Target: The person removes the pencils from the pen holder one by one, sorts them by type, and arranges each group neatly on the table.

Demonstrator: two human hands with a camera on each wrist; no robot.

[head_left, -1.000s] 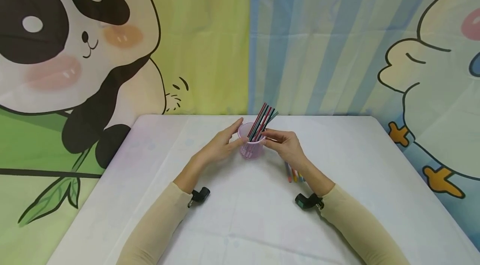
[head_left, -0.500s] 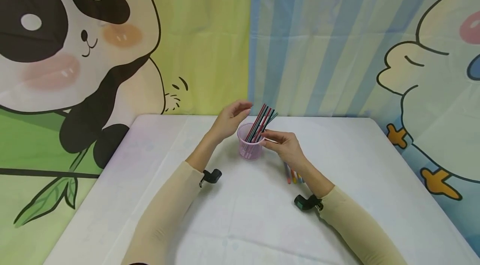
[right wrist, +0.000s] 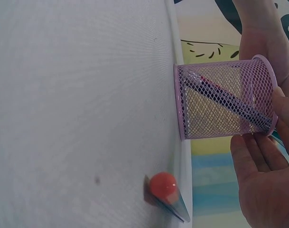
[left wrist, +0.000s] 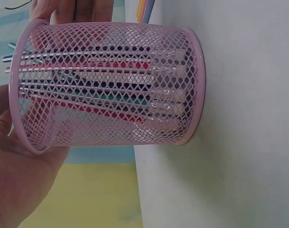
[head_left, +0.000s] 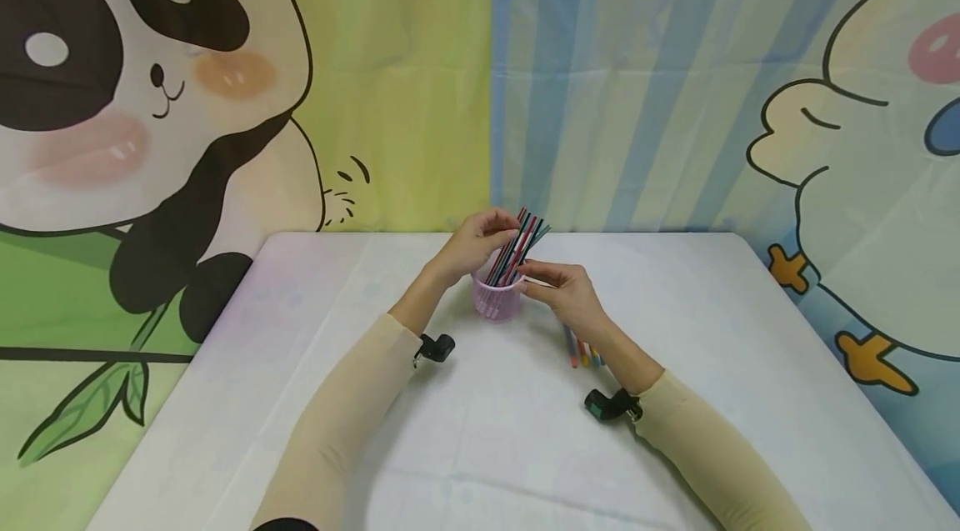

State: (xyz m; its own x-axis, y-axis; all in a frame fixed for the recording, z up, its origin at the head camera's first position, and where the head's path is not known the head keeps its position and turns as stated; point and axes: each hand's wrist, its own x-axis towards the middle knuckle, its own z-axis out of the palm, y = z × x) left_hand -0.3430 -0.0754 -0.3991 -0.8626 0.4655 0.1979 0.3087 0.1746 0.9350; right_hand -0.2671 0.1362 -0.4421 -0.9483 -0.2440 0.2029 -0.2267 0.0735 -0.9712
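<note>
A pink mesh pen holder (head_left: 497, 303) stands upright on the table, with several slim red, black and green pens (head_left: 517, 252) leaning to the right inside. The mesh in the left wrist view shows their clear lower ends. My left hand (head_left: 474, 247) is over the holder's far left rim, thumb and curled fingers at the upper part of the pens. My right hand (head_left: 572, 296) holds the holder's right rim; in the right wrist view its thumb (right wrist: 285, 116) lies at the rim and its other fingers (right wrist: 253, 149) extend along the side.
Several more coloured pens (head_left: 583, 352) lie on the white table (head_left: 480, 431), partly under my right forearm. One red round end (right wrist: 163, 185) faces the right wrist camera. A cartoon panda curtain (head_left: 405, 81) hangs behind the table's far edge.
My left hand has let go of the holder's left side, risen above the rim and moved right to the pens. The right hand keeps its place on the rim.
</note>
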